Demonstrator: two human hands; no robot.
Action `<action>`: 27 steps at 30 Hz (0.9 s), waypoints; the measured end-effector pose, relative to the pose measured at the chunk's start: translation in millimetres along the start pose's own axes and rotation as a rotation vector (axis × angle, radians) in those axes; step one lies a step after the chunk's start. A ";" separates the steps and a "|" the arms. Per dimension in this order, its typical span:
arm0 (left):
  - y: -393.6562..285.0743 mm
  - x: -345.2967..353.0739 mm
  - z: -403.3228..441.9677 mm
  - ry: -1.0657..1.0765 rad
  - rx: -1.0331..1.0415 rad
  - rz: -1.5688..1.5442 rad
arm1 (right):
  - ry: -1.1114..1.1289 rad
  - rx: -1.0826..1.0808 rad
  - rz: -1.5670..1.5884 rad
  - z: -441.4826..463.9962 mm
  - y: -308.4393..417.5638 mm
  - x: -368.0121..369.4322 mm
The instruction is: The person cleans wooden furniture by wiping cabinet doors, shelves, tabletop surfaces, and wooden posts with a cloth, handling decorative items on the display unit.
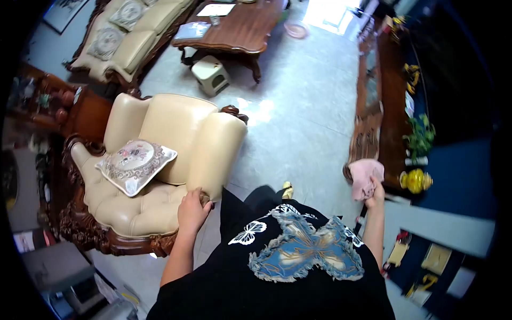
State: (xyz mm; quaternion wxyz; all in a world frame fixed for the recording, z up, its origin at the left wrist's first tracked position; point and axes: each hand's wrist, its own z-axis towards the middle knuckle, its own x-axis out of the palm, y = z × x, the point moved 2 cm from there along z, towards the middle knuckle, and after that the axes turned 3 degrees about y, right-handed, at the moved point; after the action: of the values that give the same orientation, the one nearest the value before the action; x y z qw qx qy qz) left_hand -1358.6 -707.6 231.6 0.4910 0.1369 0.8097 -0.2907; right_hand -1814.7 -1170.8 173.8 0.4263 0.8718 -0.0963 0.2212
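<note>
Right hand (375,193) is gripping pink cloth (365,176), frame right; left hand (193,211) is resting on armchair (178,116), frame left, grip unclear. Can't tell what's done or left.

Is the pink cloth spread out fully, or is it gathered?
Gathered: the pink cloth makes a compact bundle with visible folds at the right hand.

A cushion (136,162) sits on an armchair (210,152), with a stool (210,74) and a table (248,26) beyond it and a cabinet (392,96) to its right.
</note>
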 end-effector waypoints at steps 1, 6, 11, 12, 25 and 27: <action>-9.9 1.1 1.4 -0.017 -0.038 -0.004 | 0.069 0.037 -0.025 29.2 14.9 41.9; -33.3 19.0 33.5 -0.088 -0.383 0.053 | 0.349 0.184 -0.181 183.5 32.6 226.9; -44.0 43.1 114.4 -0.158 -0.571 -0.223 | 0.521 0.431 -0.211 268.6 6.9 372.6; -45.7 35.5 141.5 -0.187 -0.585 -0.232 | 0.534 0.382 -0.231 270.1 6.3 400.1; -107.1 -64.9 390.3 -0.507 -0.442 -0.553 | 0.659 0.483 -0.277 483.4 27.2 577.5; -114.0 -68.5 411.4 -0.537 -0.485 -0.534 | 0.731 0.519 -0.291 515.3 22.1 628.4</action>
State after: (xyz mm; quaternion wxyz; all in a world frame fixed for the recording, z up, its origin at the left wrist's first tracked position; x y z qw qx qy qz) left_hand -1089.1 -1042.7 186.4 0.6094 -0.2762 0.7054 -0.2341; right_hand -1110.9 -1576.4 205.6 0.2267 0.8191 0.2419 0.4683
